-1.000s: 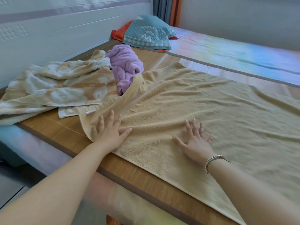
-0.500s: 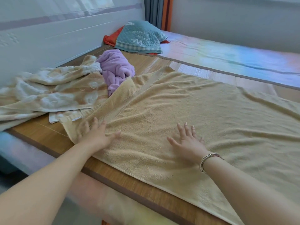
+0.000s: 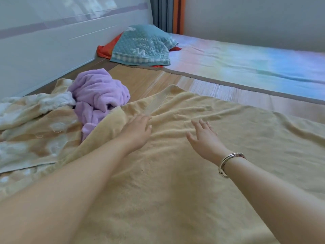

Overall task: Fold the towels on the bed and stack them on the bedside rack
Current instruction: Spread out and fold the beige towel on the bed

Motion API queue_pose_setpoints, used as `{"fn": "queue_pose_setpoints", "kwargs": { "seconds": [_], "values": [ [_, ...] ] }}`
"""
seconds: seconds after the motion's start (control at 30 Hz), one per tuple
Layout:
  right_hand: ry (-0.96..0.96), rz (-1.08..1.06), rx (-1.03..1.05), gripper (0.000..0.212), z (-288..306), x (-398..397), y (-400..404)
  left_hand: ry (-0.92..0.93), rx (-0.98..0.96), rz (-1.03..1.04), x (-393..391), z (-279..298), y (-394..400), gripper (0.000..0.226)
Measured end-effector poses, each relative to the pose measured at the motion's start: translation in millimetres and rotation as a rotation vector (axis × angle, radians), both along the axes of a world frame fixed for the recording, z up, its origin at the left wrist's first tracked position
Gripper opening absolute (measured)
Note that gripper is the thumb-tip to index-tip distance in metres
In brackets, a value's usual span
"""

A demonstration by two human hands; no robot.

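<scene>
While my arms stretch out over the bed, both my palms lie flat on the big yellow terry towel (image 3: 202,173), which is spread wide across the woven bamboo mat (image 3: 146,80), its nap soft and rumpled into shallow ridges. My left hand (image 3: 136,132) rests near the towel's smooth flat-woven border band, fingers straight and close together. My right hand (image 3: 204,138) presses the pile just beside it, fingers straight and slightly spread, gripping nothing; a silver bangle (image 3: 228,162) circles that wrist. Left of the yellow towel, a fluffy lilac towel (image 3: 98,95) sits crumpled in a heap, touching a beige-and-white patterned towel (image 3: 35,127) that lies loosely bunched. Farther back, a quilted teal pillow (image 3: 144,46) leans by the white headboard (image 3: 52,41).
</scene>
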State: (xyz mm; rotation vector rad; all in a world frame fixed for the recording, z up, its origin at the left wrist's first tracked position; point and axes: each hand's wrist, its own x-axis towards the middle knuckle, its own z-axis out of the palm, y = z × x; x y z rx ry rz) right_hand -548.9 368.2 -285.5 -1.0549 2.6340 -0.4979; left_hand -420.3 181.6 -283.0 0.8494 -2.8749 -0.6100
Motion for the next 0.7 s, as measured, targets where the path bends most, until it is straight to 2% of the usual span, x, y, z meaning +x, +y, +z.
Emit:
{"fn": "queue_pose_setpoints", "kwargs": {
  "seconds": [0.1,0.2,0.3,0.4,0.5,0.6,0.7],
  "values": [
    [-0.038,-0.023,-0.006,0.058,-1.9,-26.9,-40.0,-0.044,0.040,-0.069,-39.9,1.7,-28.5,0.047],
    [-0.046,-0.025,-0.015,0.056,-2.6,-56.6,-88.3,-0.030,0.034,-0.049,-78.8,8.7,-63.0,0.047],
    [-0.031,-0.039,-0.087,0.054,-3.1,-85.0,-132.4,-0.031,0.069,0.115,-111.2,6.0,-103.6,0.045],
    [-0.030,-0.093,-0.183,0.054,-5.9,-113.1,-169.7,-0.194,0.135,0.264,-128.8,-3.5,-139.6,0.048],
    [-0.045,-0.133,-0.268,0.052,-4.9,-132.7,-200.1,-0.225,0.318,0.297,-138.1,1.6,-154.3,0.055],
    [-0.171,-0.214,-0.249,0.052,0.9,-149.6,-222.3,-0.254,0.509,0.349,-148.6,7.1,-156.8,0.057],
    [-0.269,-0.229,-0.088,0.033,13.3,-158.8,-223.8,-0.308,0.899,0.316,-147.8,11.3,-149.2,0.047]
  ]
}}
